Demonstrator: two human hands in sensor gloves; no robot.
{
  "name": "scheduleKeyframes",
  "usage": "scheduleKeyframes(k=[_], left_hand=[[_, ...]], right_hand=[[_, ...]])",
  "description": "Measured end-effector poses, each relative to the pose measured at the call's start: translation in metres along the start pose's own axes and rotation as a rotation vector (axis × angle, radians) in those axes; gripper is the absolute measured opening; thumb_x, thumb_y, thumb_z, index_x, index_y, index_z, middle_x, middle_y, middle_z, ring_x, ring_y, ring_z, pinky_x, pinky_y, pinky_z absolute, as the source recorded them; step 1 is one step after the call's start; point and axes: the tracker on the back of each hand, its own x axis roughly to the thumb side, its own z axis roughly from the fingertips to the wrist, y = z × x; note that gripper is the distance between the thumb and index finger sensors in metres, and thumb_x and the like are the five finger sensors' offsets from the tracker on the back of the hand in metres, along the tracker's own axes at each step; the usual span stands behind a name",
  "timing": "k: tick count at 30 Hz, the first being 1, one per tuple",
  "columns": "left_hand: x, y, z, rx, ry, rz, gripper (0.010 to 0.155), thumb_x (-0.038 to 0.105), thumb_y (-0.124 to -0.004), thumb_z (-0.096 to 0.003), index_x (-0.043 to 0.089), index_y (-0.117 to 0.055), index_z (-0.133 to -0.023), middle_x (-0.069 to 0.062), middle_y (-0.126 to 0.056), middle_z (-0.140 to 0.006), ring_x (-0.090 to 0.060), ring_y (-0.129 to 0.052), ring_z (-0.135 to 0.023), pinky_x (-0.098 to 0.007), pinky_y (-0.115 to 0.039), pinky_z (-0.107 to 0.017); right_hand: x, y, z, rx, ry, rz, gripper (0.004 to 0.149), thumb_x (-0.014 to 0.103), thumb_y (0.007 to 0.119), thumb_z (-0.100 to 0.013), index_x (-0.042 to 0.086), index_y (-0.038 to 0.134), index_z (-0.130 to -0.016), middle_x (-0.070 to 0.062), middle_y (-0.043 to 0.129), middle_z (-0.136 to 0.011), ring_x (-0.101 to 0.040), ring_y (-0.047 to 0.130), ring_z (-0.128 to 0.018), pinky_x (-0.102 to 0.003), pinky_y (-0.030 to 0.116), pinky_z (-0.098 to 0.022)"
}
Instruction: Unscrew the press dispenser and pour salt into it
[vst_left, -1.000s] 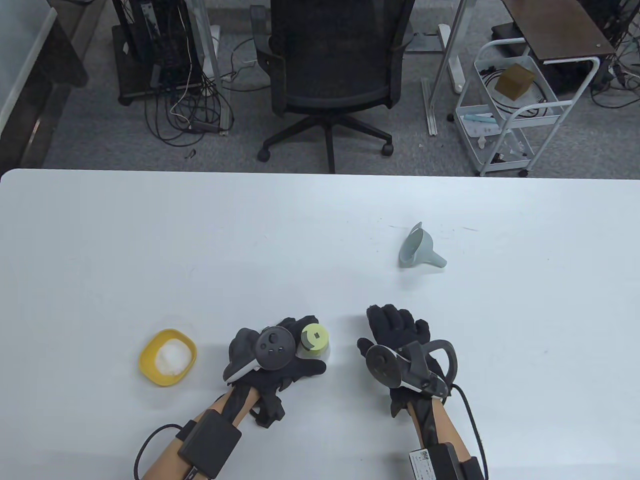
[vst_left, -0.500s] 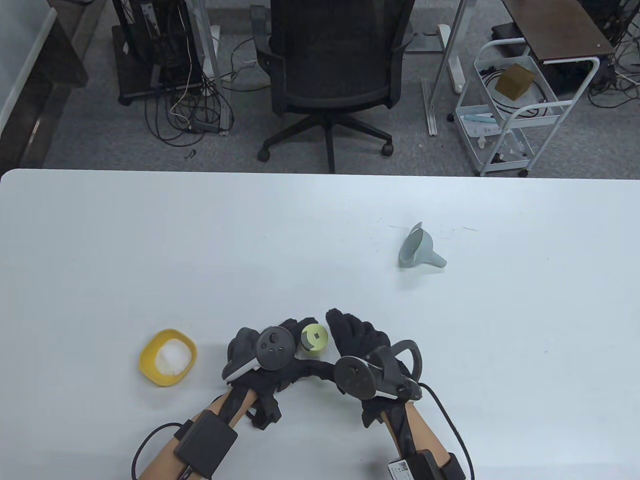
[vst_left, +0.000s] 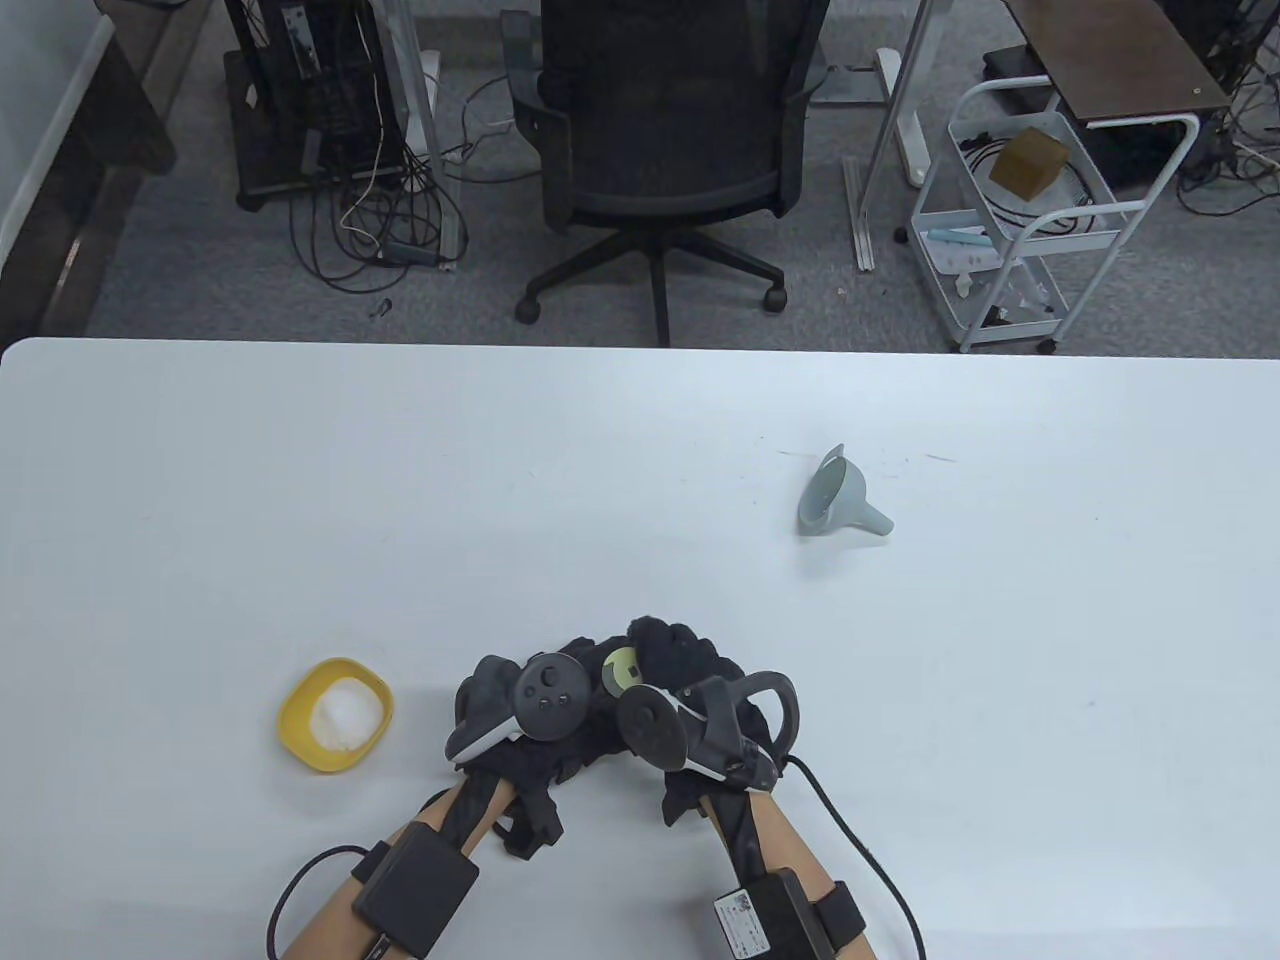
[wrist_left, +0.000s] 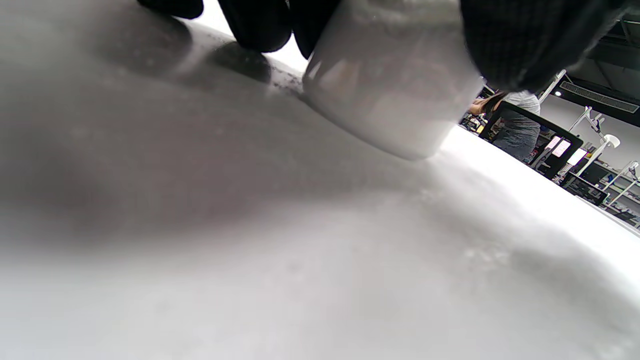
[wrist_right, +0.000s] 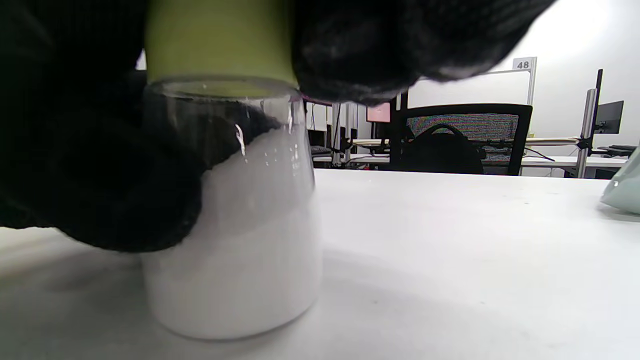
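The press dispenser is a clear glass jar (wrist_right: 250, 240), mostly full of white salt, with a yellow-green cap (vst_left: 620, 669). It stands upright on the white table near the front middle. My left hand (vst_left: 575, 700) holds the jar body from the left; the jar's lower part shows in the left wrist view (wrist_left: 390, 95). My right hand (vst_left: 675, 655) lies over the cap (wrist_right: 220, 45) and its fingers wrap its side. A yellow dish of salt (vst_left: 337, 713) sits to the left of my left hand.
A pale grey-blue funnel (vst_left: 838, 492) lies on its side on the table (vst_left: 200, 500), far right of the hands; its edge shows in the right wrist view (wrist_right: 625, 190). A black office chair (vst_left: 660, 130) and a white cart (vst_left: 1020, 220) stand beyond the far edge.
My right hand has moved left from the open table onto the dispenser's cap and closed around it. My left hand and the jar have stayed put.
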Motion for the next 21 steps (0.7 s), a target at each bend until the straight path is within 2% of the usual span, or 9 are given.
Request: scheduleKeyframes(k=[4, 12, 17, 21], left_hand=[[-0.0006, 0.0001, -0.0006, -0.007, 0.002, 0.011, 0.099, 0.068, -0.083, -0.041, 0.021, -0.043, -0.119, -0.006, -0.069, -0.118, -0.039, -0.065, -0.111, -0.066, -0.053, -0.075], [-0.0011, 0.0004, -0.0012, -0.004, 0.005, 0.003, 0.099, 0.067, -0.084, -0.0401, 0.022, -0.044, -0.118, -0.004, -0.07, -0.117, -0.037, -0.066, -0.111, -0.065, -0.054, -0.076], [-0.0009, 0.0003, -0.0013, 0.001, 0.013, -0.008, 0.099, 0.068, -0.083, -0.0391, 0.023, -0.044, -0.118, -0.003, -0.07, -0.117, -0.035, -0.067, -0.111, -0.066, -0.054, -0.075], [-0.0007, -0.0012, -0.0002, -0.01, 0.025, -0.015, 0.099, 0.068, -0.081, -0.0407, 0.023, -0.041, -0.118, -0.002, -0.067, -0.118, -0.034, -0.065, -0.112, -0.065, -0.053, -0.075]], right_hand=[[0.0009, 0.0019, 0.001, -0.029, 0.003, -0.027, 0.085, 0.063, 0.08, -0.049, -0.005, 0.067, -0.097, -0.017, 0.085, -0.075, -0.027, 0.089, -0.05, -0.038, 0.084, -0.037], [-0.0008, 0.0043, 0.0013, -0.022, -0.035, -0.078, 0.083, 0.059, 0.081, -0.05, -0.006, 0.065, -0.099, -0.02, 0.083, -0.079, -0.031, 0.088, -0.055, -0.041, 0.083, -0.041], [-0.003, 0.0037, 0.0016, 0.011, -0.097, -0.13, 0.082, 0.052, 0.082, -0.052, -0.006, 0.061, -0.106, -0.025, 0.078, -0.089, -0.04, 0.084, -0.066, -0.051, 0.079, -0.051], [-0.0046, 0.0012, 0.0031, 0.037, -0.135, -0.143, 0.088, 0.046, 0.082, -0.053, -0.01, 0.049, -0.112, -0.028, 0.07, -0.099, -0.045, 0.081, -0.078, -0.066, 0.072, -0.059]])
